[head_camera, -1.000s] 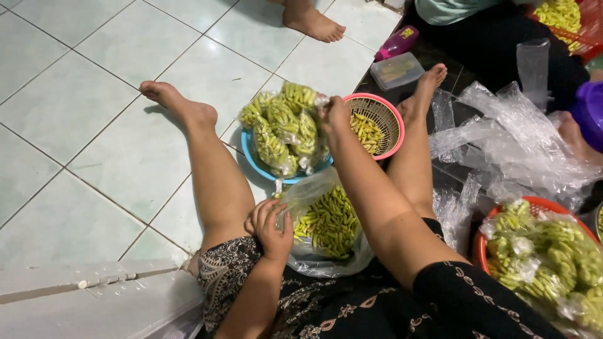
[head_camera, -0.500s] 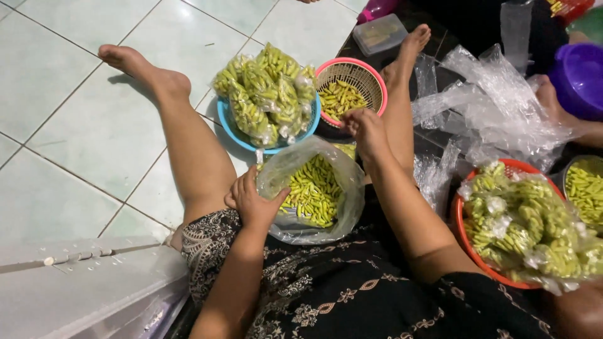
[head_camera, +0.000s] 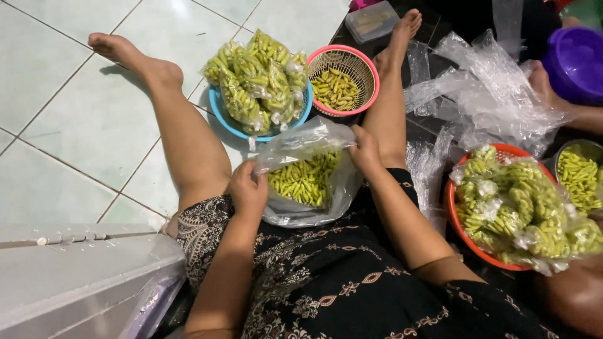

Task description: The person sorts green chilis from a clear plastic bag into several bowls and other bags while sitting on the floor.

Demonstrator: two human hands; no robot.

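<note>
I sit on the floor with my legs spread. Between them lies a clear plastic bag (head_camera: pixel 308 179) partly filled with small green-yellow chillies. My left hand (head_camera: pixel 248 188) grips the bag's left edge. My right hand (head_camera: pixel 364 149) pinches the bag's right edge, so both hands hold its mouth. Just beyond the bag stands a blue bowl (head_camera: pixel 221 117) heaped with sealed bags of chillies. A pink mesh basket (head_camera: pixel 370 72) with loose chillies stands beside it.
An orange basin (head_camera: pixel 461 229) piled with filled chilli bags stands at my right. Loose clear plastic bags (head_camera: pixel 477 81) lie beyond my right leg. Another person's hand (head_camera: pixel 543 85) holds a purple bowl (head_camera: pixel 575 63) at the far right. A grey lidded box (head_camera: pixel 81 282) sits at my left.
My right hand came back from the pink basket and took the bag's right edge. The bag now lies lower between my legs, held at both sides.
</note>
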